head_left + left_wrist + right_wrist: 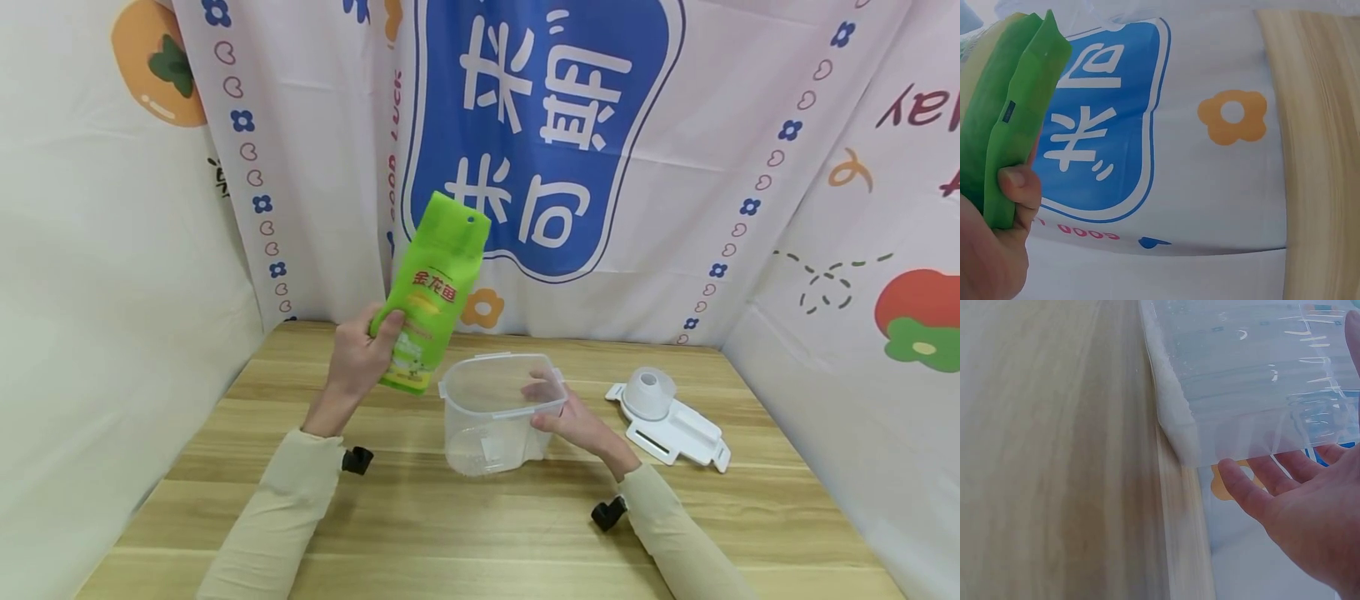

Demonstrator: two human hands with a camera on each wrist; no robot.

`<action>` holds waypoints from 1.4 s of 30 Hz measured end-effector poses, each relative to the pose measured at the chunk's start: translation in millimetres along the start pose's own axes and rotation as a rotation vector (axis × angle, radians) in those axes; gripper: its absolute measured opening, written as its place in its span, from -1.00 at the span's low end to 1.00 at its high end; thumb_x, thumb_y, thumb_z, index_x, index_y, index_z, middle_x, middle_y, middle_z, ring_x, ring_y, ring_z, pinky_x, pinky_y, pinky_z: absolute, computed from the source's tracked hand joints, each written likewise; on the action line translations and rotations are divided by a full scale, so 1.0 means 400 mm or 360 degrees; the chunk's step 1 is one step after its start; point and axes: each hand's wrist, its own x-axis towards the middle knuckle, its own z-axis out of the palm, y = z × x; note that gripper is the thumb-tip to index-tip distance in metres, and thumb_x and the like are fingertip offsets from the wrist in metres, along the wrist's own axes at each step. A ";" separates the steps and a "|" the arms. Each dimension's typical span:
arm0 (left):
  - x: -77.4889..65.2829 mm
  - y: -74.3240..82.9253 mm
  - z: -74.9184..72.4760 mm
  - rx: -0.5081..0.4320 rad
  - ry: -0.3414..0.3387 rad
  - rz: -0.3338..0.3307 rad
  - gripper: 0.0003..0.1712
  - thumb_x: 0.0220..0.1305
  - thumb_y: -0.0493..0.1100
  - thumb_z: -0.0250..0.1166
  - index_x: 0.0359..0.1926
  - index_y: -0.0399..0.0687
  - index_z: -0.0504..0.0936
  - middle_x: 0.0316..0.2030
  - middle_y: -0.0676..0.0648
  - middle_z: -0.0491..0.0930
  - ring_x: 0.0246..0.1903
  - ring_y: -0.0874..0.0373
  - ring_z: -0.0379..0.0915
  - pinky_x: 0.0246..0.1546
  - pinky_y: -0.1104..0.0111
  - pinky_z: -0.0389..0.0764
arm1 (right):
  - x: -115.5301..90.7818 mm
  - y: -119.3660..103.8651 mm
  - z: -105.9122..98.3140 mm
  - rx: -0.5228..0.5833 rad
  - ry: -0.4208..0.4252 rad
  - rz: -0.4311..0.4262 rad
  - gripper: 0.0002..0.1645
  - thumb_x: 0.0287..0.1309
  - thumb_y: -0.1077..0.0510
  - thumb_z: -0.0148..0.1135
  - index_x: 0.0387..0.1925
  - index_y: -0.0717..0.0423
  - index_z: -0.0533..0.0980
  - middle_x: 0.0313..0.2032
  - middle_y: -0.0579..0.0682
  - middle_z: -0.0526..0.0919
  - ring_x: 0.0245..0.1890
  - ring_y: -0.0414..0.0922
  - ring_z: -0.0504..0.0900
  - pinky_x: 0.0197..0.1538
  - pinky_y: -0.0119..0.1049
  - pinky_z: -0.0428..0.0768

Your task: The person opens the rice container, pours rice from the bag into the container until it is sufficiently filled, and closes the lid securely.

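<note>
My left hand (363, 354) grips a green packaged bag (431, 292) by its side edge and holds it tilted above the table, left of a clear plastic container (465, 425). In the left wrist view the bag (997, 106) looks plump, with the thumb pressed on its edge seam. My right hand (573, 421) holds the container at its right end, thumb on the near side and fingers behind the wall. A layer of white grains (1175, 403) lies along the container's bottom in the right wrist view. The container's top has no lid on it.
On the wooden table (450, 533), right of the container, lies a white lid (693, 433) with a round cup (649, 395) on it. A printed cloth (337, 167) hangs behind the table, with white cloth walls on both sides.
</note>
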 end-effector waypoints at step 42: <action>0.089 0.095 -0.024 0.0787 -0.0891 0.0197 -0.56 0.47 0.24 -0.02 -0.27 -0.02 0.44 -0.60 -0.01 0.52 -0.67 0.25 0.45 -0.70 0.49 0.48 | -0.004 0.000 0.001 -0.0017 -0.0014 0.0032 0.02 0.13 -0.05 0.38 0.42 0.21 0.03 0.24 0.41 0.40 0.24 0.35 0.40 0.19 0.18 0.49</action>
